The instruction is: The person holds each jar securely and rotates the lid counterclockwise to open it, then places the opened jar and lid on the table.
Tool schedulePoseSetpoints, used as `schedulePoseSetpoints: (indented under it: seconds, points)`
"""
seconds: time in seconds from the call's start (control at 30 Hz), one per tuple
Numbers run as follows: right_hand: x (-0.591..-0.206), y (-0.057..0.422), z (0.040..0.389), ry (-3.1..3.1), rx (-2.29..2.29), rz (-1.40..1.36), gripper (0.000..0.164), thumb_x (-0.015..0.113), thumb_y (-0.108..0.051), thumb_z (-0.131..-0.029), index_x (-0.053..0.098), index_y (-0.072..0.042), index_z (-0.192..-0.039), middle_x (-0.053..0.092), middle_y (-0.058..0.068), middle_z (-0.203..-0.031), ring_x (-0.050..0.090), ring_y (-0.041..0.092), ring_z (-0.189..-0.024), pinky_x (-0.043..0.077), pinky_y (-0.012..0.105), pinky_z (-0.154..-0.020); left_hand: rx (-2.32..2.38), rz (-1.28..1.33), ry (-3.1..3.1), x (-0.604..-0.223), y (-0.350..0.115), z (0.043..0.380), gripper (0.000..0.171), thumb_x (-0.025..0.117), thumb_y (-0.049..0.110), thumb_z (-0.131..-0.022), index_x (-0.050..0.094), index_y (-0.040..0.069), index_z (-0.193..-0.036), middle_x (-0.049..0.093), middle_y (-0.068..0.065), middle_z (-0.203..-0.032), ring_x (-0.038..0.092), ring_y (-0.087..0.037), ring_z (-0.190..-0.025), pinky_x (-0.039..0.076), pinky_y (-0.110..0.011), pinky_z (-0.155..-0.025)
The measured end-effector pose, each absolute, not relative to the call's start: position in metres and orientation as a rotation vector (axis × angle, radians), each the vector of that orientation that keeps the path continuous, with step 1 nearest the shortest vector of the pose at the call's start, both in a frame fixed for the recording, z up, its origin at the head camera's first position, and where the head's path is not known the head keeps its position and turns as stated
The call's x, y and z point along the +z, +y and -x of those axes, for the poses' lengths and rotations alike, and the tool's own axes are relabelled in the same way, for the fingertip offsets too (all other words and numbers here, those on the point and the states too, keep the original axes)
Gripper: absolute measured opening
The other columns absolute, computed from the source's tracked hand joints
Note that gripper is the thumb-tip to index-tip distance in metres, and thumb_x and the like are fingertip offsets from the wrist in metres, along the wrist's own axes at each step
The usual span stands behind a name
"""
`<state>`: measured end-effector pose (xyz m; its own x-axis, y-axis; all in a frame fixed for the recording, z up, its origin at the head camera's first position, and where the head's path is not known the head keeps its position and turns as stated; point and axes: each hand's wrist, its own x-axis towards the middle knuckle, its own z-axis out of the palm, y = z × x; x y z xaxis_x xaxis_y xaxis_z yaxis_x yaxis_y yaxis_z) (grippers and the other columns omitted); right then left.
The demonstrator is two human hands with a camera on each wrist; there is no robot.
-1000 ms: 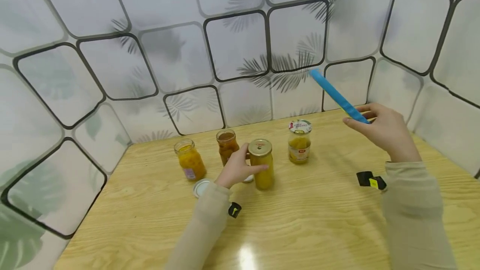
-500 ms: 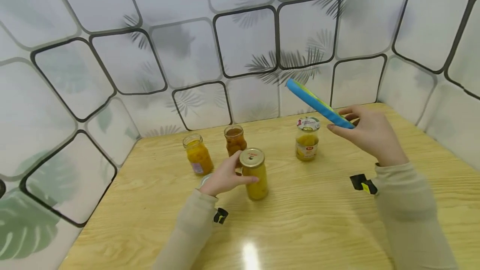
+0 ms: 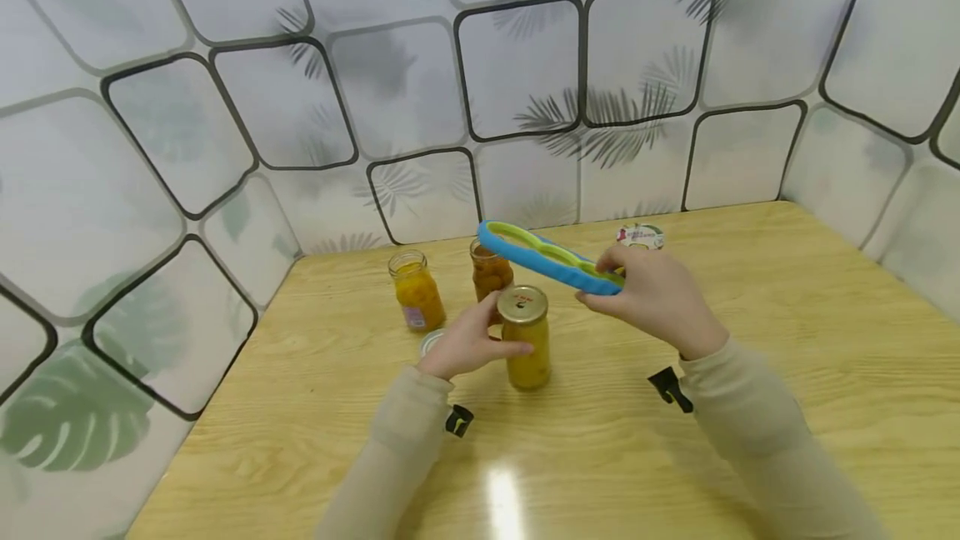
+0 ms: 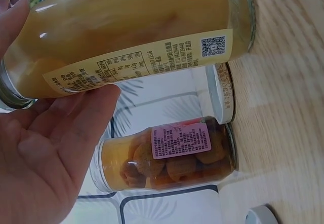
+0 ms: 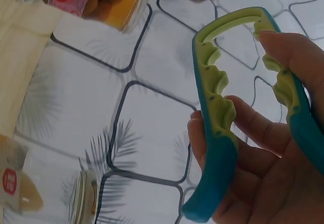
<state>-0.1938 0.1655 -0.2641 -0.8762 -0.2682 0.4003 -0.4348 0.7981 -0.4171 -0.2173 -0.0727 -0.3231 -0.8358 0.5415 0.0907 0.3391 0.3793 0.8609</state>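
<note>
My left hand (image 3: 468, 342) grips a tall jar of yellow fruit (image 3: 527, 357) by its side. The jar stands upright on the table, its gold lid (image 3: 522, 304) on. Above and behind that lid, my right hand (image 3: 656, 298) holds a blue and green jar opener (image 3: 536, 261), apart from the jar. In the right wrist view the opener's U-shaped frame (image 5: 200, 77) shows scalloped green inner edges, with thumb and fingers around its arms. Left of the gripped jar are a lidless jar of orange fruit (image 3: 420, 302) and a lidless jar of brown fruit (image 3: 491, 273).
A white-rimmed lid (image 3: 432, 342) lies by the left hand. Another lid (image 4: 223, 93) shows beside the brown fruit jar in the left wrist view. A jar with a printed lid (image 3: 641, 236) stands behind my right hand, mostly hidden. Patterned walls bound the wooden table (image 3: 337, 440).
My right hand has swung left with the jar opener, from the far right to above the gold-lidded jar. My left hand has drawn that jar slightly nearer and to the left.
</note>
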Motion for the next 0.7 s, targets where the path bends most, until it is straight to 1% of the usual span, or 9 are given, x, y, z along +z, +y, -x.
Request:
schedulePoseSetpoints:
  seconds: [0.13,0.33,0.43,0.57,0.7]
  points:
    - [-0.269,0.144,0.194,-2.693,0.738,-0.598,0.031,0.072,-0.031,-0.071,0.063,-0.005,-0.087,0.056,0.000,-0.067,0.041,0.010,-0.045,0.035,0.025,-0.039,1.431,-0.799,2.454,-0.326,-0.074,0.218,0.065,0.071,0.021,-0.076,0.037,0.010,-0.130,0.047,-0.004,-0.126,0.045,-0.022,-0.114,0.046,-0.032,-0.082]
    - [-0.277,0.129,0.193,-2.663,0.610,-0.642,0.032,0.070,-0.028,-0.068,0.063,-0.004,-0.086,0.059,0.003,-0.076,0.044,0.010,-0.050,0.037,0.023,-0.041,1.360,-0.863,2.515,-0.327,-0.074,0.218,0.061,0.070,0.028,-0.076,0.040,0.017,-0.129,0.049,0.000,-0.125,0.047,-0.020,-0.112,0.039,-0.041,-0.091]
    - [-0.280,0.127,0.193,-2.610,0.560,-0.669,0.032,0.071,-0.026,-0.066,0.062,-0.003,-0.087,0.061,0.006,-0.080,0.044,0.010,-0.050,0.038,0.023,-0.042,1.383,-0.908,2.512,-0.328,-0.073,0.220,0.058,0.070,0.026,-0.076,0.042,0.018,-0.127,0.049,0.002,-0.123,0.047,-0.018,-0.110,0.039,-0.037,-0.092]
    - [-0.284,0.125,0.192,-2.507,0.456,-0.730,0.033,0.072,-0.026,-0.063,0.061,-0.003,-0.085,0.061,0.008,-0.083,0.047,0.012,-0.052,0.038,0.023,-0.041,1.432,-1.015,2.491,-0.328,-0.073,0.222,0.050,0.070,0.019,-0.077,0.049,0.015,-0.122,0.051,0.003,-0.119,0.048,-0.014,-0.108,0.039,-0.030,-0.091]
    - [-0.286,0.125,0.193,-2.408,0.384,-0.781,0.034,0.072,-0.024,-0.060,0.061,-0.003,-0.083,0.061,0.008,-0.080,0.052,0.016,-0.057,0.041,0.024,-0.042,1.413,-1.054,2.520,-0.328,-0.073,0.221,0.046,0.070,0.018,-0.076,0.052,0.014,-0.119,0.051,0.003,-0.118,0.047,-0.012,-0.108,0.039,-0.030,-0.090]
